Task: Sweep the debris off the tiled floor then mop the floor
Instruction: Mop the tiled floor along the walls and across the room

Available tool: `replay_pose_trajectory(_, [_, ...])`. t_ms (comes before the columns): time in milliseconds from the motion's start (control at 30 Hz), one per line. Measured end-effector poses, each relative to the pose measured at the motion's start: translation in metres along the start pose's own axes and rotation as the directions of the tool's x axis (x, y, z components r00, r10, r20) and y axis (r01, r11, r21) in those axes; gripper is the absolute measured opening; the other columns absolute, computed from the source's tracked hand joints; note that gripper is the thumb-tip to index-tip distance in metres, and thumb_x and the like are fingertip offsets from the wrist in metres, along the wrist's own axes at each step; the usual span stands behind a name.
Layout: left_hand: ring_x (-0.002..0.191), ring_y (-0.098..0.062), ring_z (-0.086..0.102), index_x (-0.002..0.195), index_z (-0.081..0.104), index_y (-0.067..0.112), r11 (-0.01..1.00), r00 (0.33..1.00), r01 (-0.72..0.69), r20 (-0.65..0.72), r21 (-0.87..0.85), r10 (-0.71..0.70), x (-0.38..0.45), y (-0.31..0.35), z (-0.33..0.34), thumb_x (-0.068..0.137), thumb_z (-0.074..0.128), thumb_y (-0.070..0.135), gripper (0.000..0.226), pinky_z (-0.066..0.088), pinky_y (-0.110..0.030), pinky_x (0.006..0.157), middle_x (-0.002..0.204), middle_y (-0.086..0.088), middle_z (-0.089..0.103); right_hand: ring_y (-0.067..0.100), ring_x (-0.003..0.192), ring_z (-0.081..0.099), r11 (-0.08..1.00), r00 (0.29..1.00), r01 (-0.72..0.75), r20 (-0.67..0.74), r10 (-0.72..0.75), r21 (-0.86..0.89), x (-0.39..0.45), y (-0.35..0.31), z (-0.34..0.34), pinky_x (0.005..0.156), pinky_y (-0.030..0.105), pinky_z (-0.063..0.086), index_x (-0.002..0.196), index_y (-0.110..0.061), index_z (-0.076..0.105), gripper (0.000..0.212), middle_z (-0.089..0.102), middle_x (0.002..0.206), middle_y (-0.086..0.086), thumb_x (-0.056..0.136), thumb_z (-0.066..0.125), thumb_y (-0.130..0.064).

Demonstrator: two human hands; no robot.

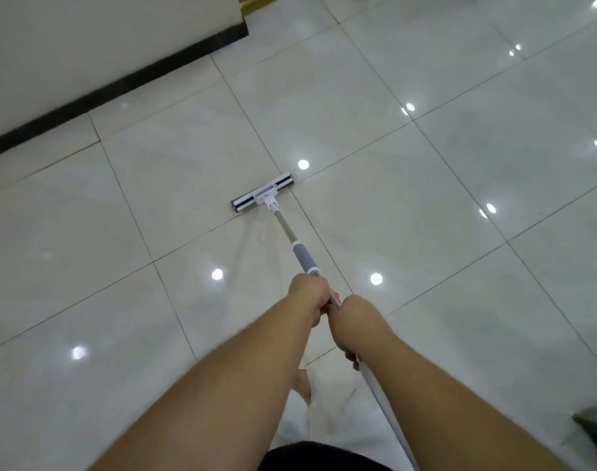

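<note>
Left hand [309, 295] and right hand [353, 321] both grip the mop [283, 226] pole, left ahead of right. Its flat white-and-dark head lies across a grout line on the glossy pale floor [460, 198], a grey sleeve on the pole.

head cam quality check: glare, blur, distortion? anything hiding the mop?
Head view: round ceiling-light glare spots dot the glossy tiled floor; grout lines bow, typical wide-angle distortion; overall soft, with blur strongest at the edges. The mop head is clear of glare and readable, and the left hand and right hand on the pole are unobscured.
</note>
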State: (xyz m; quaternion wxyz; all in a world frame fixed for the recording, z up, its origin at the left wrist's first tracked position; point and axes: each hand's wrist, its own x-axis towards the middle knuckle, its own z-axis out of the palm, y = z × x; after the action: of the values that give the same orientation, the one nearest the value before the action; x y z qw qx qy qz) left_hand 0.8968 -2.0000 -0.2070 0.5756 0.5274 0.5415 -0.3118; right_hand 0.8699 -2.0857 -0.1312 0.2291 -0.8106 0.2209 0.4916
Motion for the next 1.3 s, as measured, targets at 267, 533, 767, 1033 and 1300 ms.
replay_pose_trajectory(267, [0.062,-0.023,0.068,0.106,0.059,0.004,0.999,0.999,0.037,0.010,-0.016,-0.037,0.041,0.107,-0.039,0.098,0.047,0.008,0.015,0.059,-0.031,0.061,0.079,-0.013,0.067,0.023,0.036,0.055,0.999,0.999,0.043,-0.025,-0.044,-0.030,0.041,-0.108,-0.020,0.036,0.022,0.040,0.083,-0.009,0.050,0.032,0.060,0.063,0.011,0.105,0.042,-0.031])
replay_pose_trajectory(533, [0.056,-0.020,0.067,0.108,0.062,0.003,0.999,0.996,0.047,-0.072,0.004,-0.047,0.070,0.218,-0.046,0.098,0.047,0.011,0.020,0.055,-0.027,0.056,0.079,-0.012,0.072,0.019,0.027,0.049,0.992,0.999,0.019,0.035,-0.015,-0.125,0.084,-0.204,-0.075,0.028,0.016,0.033,0.083,-0.009,0.048,0.025,0.059,0.062,0.011,0.103,0.046,-0.024])
replay_pose_trajectory(767, [0.055,-0.020,0.067,0.113,0.060,0.002,0.997,0.994,0.078,-0.078,-0.012,-0.079,0.089,0.309,-0.050,0.099,0.045,0.011,0.022,0.052,-0.022,0.046,0.082,-0.013,0.070,0.025,0.037,0.055,0.993,0.998,0.009,0.056,-0.002,-0.122,0.113,-0.284,-0.122,0.035,0.022,0.039,0.085,-0.010,0.048,0.029,0.062,0.069,0.013,0.105,0.041,-0.031])
replay_pose_trajectory(1033, [0.056,-0.025,0.064,0.110,0.058,0.001,0.992,0.995,0.075,-0.053,-0.102,-0.080,0.122,0.400,-0.083,0.100,0.044,0.010,0.019,0.055,-0.030,0.053,0.077,-0.016,0.064,0.024,0.035,0.051,0.999,0.996,0.024,0.086,-0.022,-0.028,0.138,-0.380,-0.145,0.033,0.021,0.041,0.080,-0.011,0.044,0.036,0.057,0.065,0.014,0.105,0.038,-0.035])
replay_pose_trajectory(1300, [0.063,-0.022,0.062,0.089,0.054,0.008,0.998,0.998,-0.043,-0.034,0.056,0.045,0.181,0.525,-0.149,0.096,0.050,0.004,0.009,0.059,-0.033,0.062,0.073,-0.007,0.059,0.022,0.042,0.052,0.997,0.996,-0.029,0.092,0.022,0.069,0.171,-0.526,-0.156,0.047,0.026,0.046,0.082,-0.017,0.046,0.028,0.059,0.070,0.013,0.102,0.042,-0.036])
